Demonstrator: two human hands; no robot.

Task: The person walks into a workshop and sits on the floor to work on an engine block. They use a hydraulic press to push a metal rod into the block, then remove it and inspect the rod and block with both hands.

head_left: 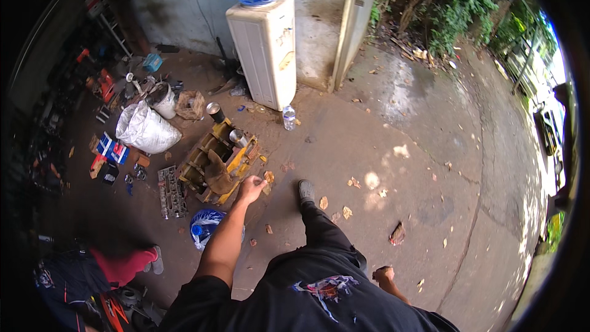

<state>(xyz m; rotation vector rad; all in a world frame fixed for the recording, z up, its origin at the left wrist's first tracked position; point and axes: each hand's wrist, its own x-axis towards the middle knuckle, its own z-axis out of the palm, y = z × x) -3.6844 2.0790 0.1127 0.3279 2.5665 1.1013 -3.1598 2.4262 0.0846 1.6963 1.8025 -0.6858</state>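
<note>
My left hand (251,189) hangs in the air beside the yellow engine block (236,163), its fingers loosely bent and apart, with nothing visible in them. Lower right, my right hand (385,274) is down by my hip with the fingers curled in. Whether it holds anything is hidden. On the block stand a metal cylinder sleeve (238,138) and a darker sleeve (215,112). A brown piece (218,173), its kind unclear, lies across the block's near part. Left of the block rests a grey cylinder head (171,192).
A white water dispenser (264,55) stands by the wall, a clear bottle (289,118) at its foot. White sacks (146,128) and boxes (112,149) lie left. A bagged blue container (206,229) sits near my left forearm. Another person (74,280) is lower left. Dry leaves (347,212) dot the pavement.
</note>
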